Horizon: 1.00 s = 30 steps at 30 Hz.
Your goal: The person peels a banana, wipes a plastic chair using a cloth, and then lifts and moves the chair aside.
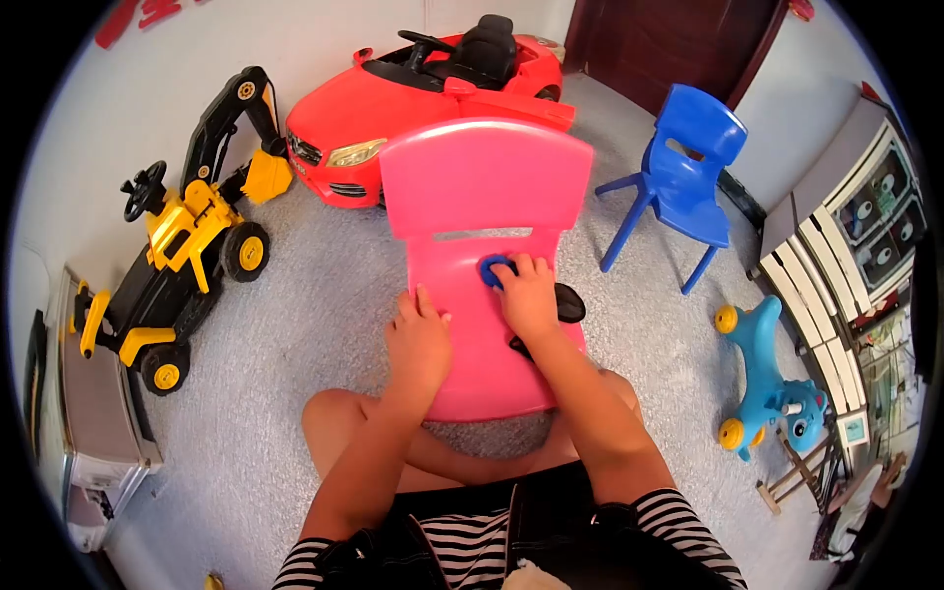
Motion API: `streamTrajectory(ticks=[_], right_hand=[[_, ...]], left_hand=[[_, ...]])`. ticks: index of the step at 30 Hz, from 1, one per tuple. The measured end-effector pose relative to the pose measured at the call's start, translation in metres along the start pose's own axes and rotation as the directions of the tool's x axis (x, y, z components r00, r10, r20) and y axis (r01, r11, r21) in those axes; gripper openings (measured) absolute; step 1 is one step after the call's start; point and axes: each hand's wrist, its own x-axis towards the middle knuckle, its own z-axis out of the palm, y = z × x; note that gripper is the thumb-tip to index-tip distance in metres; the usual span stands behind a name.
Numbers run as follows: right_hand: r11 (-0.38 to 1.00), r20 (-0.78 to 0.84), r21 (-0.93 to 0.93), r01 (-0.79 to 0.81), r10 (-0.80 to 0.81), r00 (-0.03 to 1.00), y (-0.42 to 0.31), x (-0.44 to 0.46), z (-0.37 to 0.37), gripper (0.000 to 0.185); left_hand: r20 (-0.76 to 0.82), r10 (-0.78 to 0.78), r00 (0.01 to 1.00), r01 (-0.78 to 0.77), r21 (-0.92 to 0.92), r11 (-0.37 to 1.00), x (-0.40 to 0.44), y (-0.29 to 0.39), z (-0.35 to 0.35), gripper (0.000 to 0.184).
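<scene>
A person sits cross-legged on the grey floor [285, 295] with a pink chair [487, 182] upright in front, its seat facing them. The right hand [528, 297] is closed on a blue disc [497, 270], fingertips against it, in the upper part of the seat, just below the slot in the backrest. The left hand [418, 339] is open, fingers loosely bent, resting at the seat's left edge (I see nothing in it). A black thing [569, 303] lies at the seat's right side, partly hidden by the right forearm; I cannot tell what it is.

Behind the chair stands a red car [354, 103] with a black seat and steering wheel. To the left is a yellow and black digger [187, 231]. To the right are a blue chair [688, 187] and, nearer, a blue ride-on toy [757, 344] with yellow wheels. A cabinet [816, 265] lines the right wall, and a dark door [669, 44] is at the back.
</scene>
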Motion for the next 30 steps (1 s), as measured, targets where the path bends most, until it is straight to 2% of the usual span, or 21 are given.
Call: streamTrajectory(ticks=[2, 3, 6, 8, 14, 18, 24, 30], right_hand=[[0.985, 0.126, 0.168, 0.039, -0.061, 0.990, -0.008, -0.017, -0.017, 0.035], [0.971, 0.105, 0.222, 0.087, -0.113, 0.988, -0.013, -0.028, -0.027, 0.033], [0.975, 0.150, 0.219, 0.037, -0.071, 0.986, -0.016, -0.061, -0.076, 0.034], [0.989, 0.108, 0.144, -0.014, -0.002, 0.994, -0.001, -0.080, -0.093, 0.037], [0.934, 0.068, -0.110, -0.340, 0.348, 0.935, 0.025, -0.111, -0.108, 0.038], [0.870, 0.043, -0.143, -0.472, 0.482, 0.875, -0.002, -0.123, -0.118, 0.038], [0.842, -0.002, -0.177, -0.510, 0.518, 0.855, -0.020, -0.133, -0.119, 0.034], [0.864, 0.021, -0.221, -0.453, 0.468, 0.883, 0.028, -0.108, -0.099, 0.032]], left_hand=[[-0.027, -0.012, 1.000, 0.013, 0.052, 0.999, 0.002, -0.001, 0.008, 0.064], [-0.014, 0.013, 1.000, -0.012, 0.051, 0.999, 0.003, 0.000, 0.006, 0.064], [0.063, 0.067, 0.996, -0.069, 0.034, 0.997, 0.009, 0.009, 0.003, 0.063], [0.065, 0.184, 0.981, -0.190, 0.105, 0.976, 0.021, 0.024, 0.019, 0.064], [0.198, 0.369, 0.908, -0.378, 0.007, 0.926, 0.042, 0.088, 0.036, 0.067], [0.241, 0.447, 0.862, -0.460, -0.003, 0.888, 0.045, 0.093, 0.040, 0.066], [0.172, 0.557, 0.813, -0.552, -0.081, 0.830, 0.042, 0.089, 0.037, 0.069], [0.106, 0.509, 0.854, -0.505, -0.067, 0.861, 0.039, 0.091, 0.038, 0.073]])
